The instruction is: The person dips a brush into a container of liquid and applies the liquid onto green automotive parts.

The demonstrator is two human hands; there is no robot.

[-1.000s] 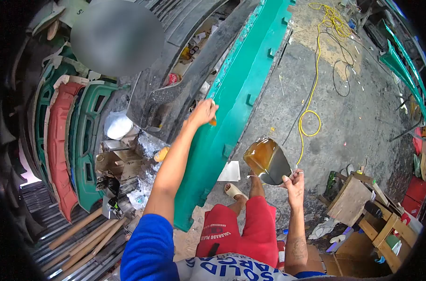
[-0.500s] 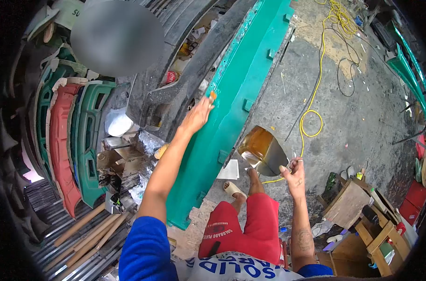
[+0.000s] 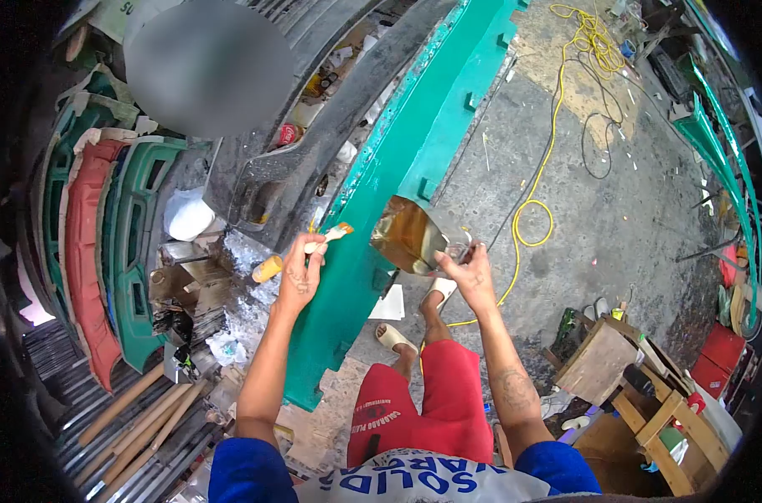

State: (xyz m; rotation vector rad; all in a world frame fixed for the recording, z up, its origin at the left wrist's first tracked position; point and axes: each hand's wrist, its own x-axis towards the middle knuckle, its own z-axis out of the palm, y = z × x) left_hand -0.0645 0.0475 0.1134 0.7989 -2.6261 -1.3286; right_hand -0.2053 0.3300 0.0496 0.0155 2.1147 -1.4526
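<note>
My left hand [image 3: 299,272] is closed around the pale handle of a small paintbrush [image 3: 335,234] with an orange-tinted head. The brush is over the near left edge of a long, glossy green moulded panel [image 3: 389,184]; whether it touches is unclear. My right hand [image 3: 471,272] grips the rim of a cut-open metal-looking container [image 3: 410,235], tilted, with amber-brown liquid or residue inside. Part of the panel's right side is hidden behind this container. Near my left hand lies a yellow cylindrical object [image 3: 268,268].
Green and red moulded panels [image 3: 92,251] stand at the left, beside a cardboard box [image 3: 188,281] and several wooden poles [image 3: 159,419]. Dark mouldings [image 3: 305,159] lie behind the green panel. A yellow cable [image 3: 535,218] crosses the floor at right. A wooden crate [image 3: 666,419] sits lower right.
My left hand has come back toward me with the brush, down from further along the panel. My right hand has brought the container left, over the panel's edge.
</note>
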